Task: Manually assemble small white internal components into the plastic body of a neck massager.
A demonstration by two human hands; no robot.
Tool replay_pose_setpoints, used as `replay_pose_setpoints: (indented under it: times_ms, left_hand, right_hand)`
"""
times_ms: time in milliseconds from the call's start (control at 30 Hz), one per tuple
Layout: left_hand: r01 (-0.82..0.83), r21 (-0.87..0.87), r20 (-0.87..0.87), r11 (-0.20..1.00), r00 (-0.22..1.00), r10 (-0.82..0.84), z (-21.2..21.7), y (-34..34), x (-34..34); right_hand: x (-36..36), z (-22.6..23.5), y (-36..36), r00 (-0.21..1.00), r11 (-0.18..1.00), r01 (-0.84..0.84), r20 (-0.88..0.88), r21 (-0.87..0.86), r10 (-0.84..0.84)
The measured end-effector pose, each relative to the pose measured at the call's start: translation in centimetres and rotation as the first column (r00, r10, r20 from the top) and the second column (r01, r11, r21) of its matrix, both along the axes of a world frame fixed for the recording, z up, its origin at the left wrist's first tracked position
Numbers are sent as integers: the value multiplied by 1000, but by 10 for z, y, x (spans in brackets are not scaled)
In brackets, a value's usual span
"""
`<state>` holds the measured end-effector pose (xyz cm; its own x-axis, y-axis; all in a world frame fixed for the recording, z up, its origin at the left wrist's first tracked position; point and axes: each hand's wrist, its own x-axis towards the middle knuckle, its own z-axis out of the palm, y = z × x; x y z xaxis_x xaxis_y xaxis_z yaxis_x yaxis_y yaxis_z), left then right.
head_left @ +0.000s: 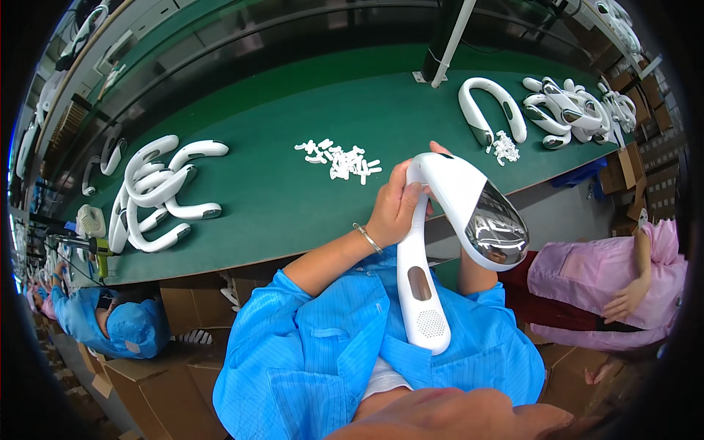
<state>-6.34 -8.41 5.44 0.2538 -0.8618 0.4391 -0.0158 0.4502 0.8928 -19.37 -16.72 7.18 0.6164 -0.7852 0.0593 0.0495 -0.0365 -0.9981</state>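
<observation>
A white U-shaped neck fan (pixel 440 176) is held up in front of my chest. One of its ends carries a shiny chrome panel; the other has a dark oval inset and a patch of small holes. My left hand (pixel 396 209) is closed around the bend, thumb on the near side. Mostly hidden behind the fan, my right hand (pixel 438 148) grips it from the far side, with only some fingertips and the forearm showing. Beyond my hands, a loose pile of small white plastic pieces (pixel 341 160) lies on the green table (pixel 271 191).
Several more neck fans (pixel 158 194) are heaped at the table's left. Another stack (pixel 576 114) lies far right, near a single fan (pixel 490 95) and a second small-parts pile (pixel 504 148). A green power screwdriver (pixel 101 257) is at the left edge. Co-workers sit on both sides.
</observation>
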Motion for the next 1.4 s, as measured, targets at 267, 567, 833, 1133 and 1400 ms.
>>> replay_pose_setpoints:
  times_ms: [267, 567, 833, 1133, 1400]
  left_hand:
    - [73, 186, -172, 980, 984, -41, -9, -11, 2]
    - [404, 424, -616, 811, 785, -69, -15, -35, 17]
    - [404, 324, -594, 855, 791, -149, -20, -67, 27]
    - [443, 331, -602, 833, 779, -175, 11, -135, -4]
    - [378, 456, -307, 806, 916, -256, 21, -142, 14]
  right_hand:
    - [9, -43, 4, 977, 959, 213, 55, -189, -207]
    - [15, -30, 8, 958, 966, 136, 219, 220, -185]
    - [-11, -58, 37, 904, 656, -394, 400, 644, 151]
    - [-19, -35, 21, 739, 638, -398, 643, 659, -202]
    - [-75, -30, -61, 664, 727, -29, 557, 686, -499]
